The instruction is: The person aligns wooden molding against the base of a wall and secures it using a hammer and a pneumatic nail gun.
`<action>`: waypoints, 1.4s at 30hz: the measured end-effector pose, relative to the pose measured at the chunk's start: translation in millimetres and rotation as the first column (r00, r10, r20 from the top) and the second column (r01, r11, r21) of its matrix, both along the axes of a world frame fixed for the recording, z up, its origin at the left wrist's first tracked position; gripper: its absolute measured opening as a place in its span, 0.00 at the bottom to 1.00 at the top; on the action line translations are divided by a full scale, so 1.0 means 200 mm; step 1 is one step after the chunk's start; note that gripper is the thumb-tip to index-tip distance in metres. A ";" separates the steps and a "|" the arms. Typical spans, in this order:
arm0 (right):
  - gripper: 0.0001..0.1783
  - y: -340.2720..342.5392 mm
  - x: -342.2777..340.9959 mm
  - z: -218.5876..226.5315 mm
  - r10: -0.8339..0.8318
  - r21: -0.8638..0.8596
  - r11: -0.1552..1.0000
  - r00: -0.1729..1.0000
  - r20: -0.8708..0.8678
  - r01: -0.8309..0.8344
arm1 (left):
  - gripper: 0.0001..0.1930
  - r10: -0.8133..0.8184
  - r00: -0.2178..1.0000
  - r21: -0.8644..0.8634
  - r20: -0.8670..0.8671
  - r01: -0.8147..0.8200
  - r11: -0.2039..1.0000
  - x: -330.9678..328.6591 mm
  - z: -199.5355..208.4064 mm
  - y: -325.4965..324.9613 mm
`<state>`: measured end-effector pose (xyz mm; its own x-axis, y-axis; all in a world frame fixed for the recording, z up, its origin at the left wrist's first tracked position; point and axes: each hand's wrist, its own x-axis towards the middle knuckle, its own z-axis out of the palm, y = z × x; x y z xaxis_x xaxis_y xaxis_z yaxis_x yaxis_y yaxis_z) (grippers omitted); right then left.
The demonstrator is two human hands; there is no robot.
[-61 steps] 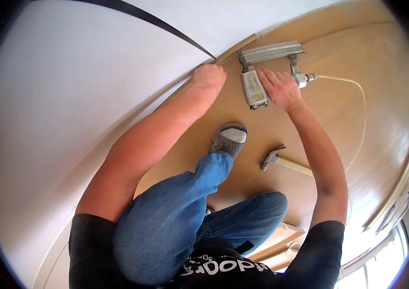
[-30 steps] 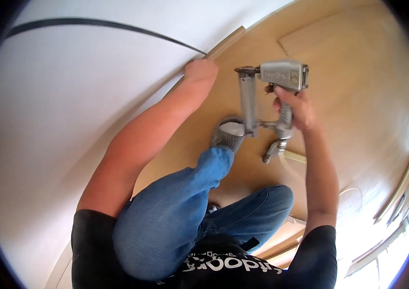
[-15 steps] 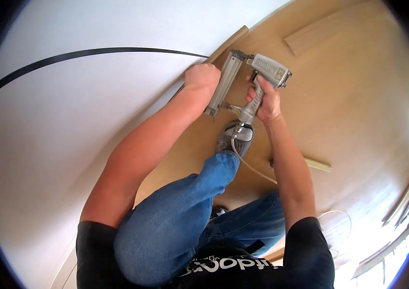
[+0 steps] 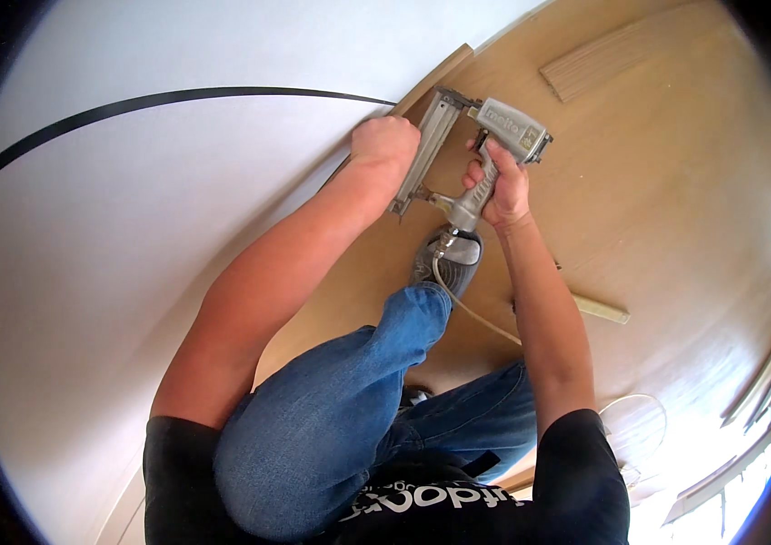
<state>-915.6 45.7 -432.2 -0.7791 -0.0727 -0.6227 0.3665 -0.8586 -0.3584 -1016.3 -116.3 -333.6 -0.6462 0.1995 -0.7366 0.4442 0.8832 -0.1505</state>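
A grey metal pneumatic nail gun [image 4: 510, 127] is in my right hand [image 4: 505, 186], whose fingers wrap its handle near the trigger. Its nose end points at the foot of the white wall, where a wooden skirting strip [image 4: 440, 78] runs along the floor edge. My left hand [image 4: 386, 141] is closed in a fist against that strip, right beside the gun's long magazine [image 4: 422, 159]. Its fingertips are turned away, so what they grip is hidden. A pale air hose [image 4: 467, 310] leads from the base of the handle and passes under my right forearm.
The white wall [image 4: 131, 227] with a black stripe [image 4: 131, 107] rises on the left. On the brown floor [image 4: 676, 173] lie a ribbed wooden board [image 4: 599, 68] and a short pale strip [image 4: 601, 309]. My shoe [image 4: 447, 261] stands below the gun. Long strips [image 4: 762, 368] lie at far right.
The whole view has shifted very slightly. Both hands and the nail gun keep the same place against the skirting strip.
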 end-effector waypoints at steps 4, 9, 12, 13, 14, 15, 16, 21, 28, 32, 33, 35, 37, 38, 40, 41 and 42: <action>0.16 0.01 0.00 -0.01 0.000 0.000 1.000 1.000 -0.027 0.000 | 0.12 0.009 1.000 -0.009 0.000 -0.009 1.000 0.00 0.02 0.01; 0.15 0.01 0.00 0.01 0.021 0.019 1.000 0.999 -0.036 -0.021 | 0.12 0.005 1.000 -0.009 -0.013 -0.005 1.000 0.00 0.02 0.01; 0.15 0.00 0.00 0.02 0.026 0.026 0.999 0.999 -0.031 -0.025 | 0.12 -0.002 1.000 -0.002 -0.016 0.001 1.000 0.01 0.01 0.00; 0.15 0.00 0.00 0.02 0.028 0.029 0.999 0.999 -0.028 -0.027 | 0.12 0.000 1.000 -0.002 -0.013 0.000 1.000 0.01 0.01 0.00; 0.15 0.00 0.00 0.01 0.029 0.029 0.999 0.999 -0.024 -0.028 | 0.12 -0.019 0.999 -0.001 -0.028 0.019 1.000 0.01 0.00 0.00; 0.15 0.00 0.01 0.01 0.029 0.049 0.998 0.999 -0.022 -0.028 | 0.12 -0.036 0.999 -0.009 -0.040 0.036 0.999 0.02 -0.01 0.00; 0.15 0.01 0.01 0.00 0.032 0.060 0.998 0.999 -0.036 -0.029 | 0.12 -0.039 0.998 0.000 -0.039 0.039 0.999 0.02 -0.01 0.00; 0.14 0.00 0.00 -0.01 0.009 0.051 0.999 1.000 0.019 -0.010 | 0.11 -0.039 0.995 -0.018 -0.089 0.037 0.999 0.03 -0.06 0.02; 0.13 0.02 0.00 -0.01 -0.003 0.005 1.000 0.998 0.059 0.003 | 0.13 -0.012 0.998 -0.047 -0.059 0.009 0.999 0.02 -0.08 0.06; 0.14 0.01 -0.01 0.00 0.007 -0.006 1.000 1.000 0.013 -0.007 | 0.14 -0.020 0.993 -0.029 -0.119 0.016 0.999 0.02 -0.13 0.01; 0.15 0.02 0.00 0.01 -0.014 0.009 1.000 0.999 0.036 0.013 | 0.14 -0.001 0.991 -0.018 -0.132 -0.001 1.000 0.01 -0.16 -0.02; 0.17 0.05 0.04 0.05 -0.005 -0.036 0.999 0.999 -0.033 0.004 | 0.13 -0.002 0.989 -0.066 -0.147 -0.007 0.998 -0.03 -0.21 -0.08; 0.19 0.21 0.16 0.12 -0.042 -0.064 0.997 0.988 0.149 0.052 | 0.13 0.089 0.975 -0.074 -0.203 -0.106 0.992 -0.06 -0.26 -0.13; 0.19 0.34 0.27 0.16 -0.082 -0.113 0.989 0.991 0.105 0.094 | 0.13 0.161 0.961 -0.013 -0.225 -0.169 0.986 -0.06 -0.28 -0.15; 0.20 0.66 0.56 0.27 -0.180 -0.177 0.966 0.981 0.069 0.189 | 0.12 0.065 0.976 -0.037 -0.209 -0.074 0.997 -0.07 -0.28 -0.17; 0.20 0.82 0.73 0.31 -0.207 -0.152 0.965 0.977 0.052 0.213 | 0.12 -0.039 0.979 -0.063 -0.198 0.027 0.998 -0.06 -0.27 -0.16; 0.21 0.99 0.91 0.36 -0.234 -0.144 0.961 0.971 0.047 0.238 | 0.12 -0.039 0.979 -0.053 -0.202 0.029 0.998 -0.03 -0.25 -0.13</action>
<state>-733.4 243.4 -359.9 -0.7668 0.0185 -0.6416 0.1555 -0.9645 -0.2136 -1023.0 -142.4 -383.7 -0.7765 0.1908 -0.6005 0.4300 0.8572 -0.2836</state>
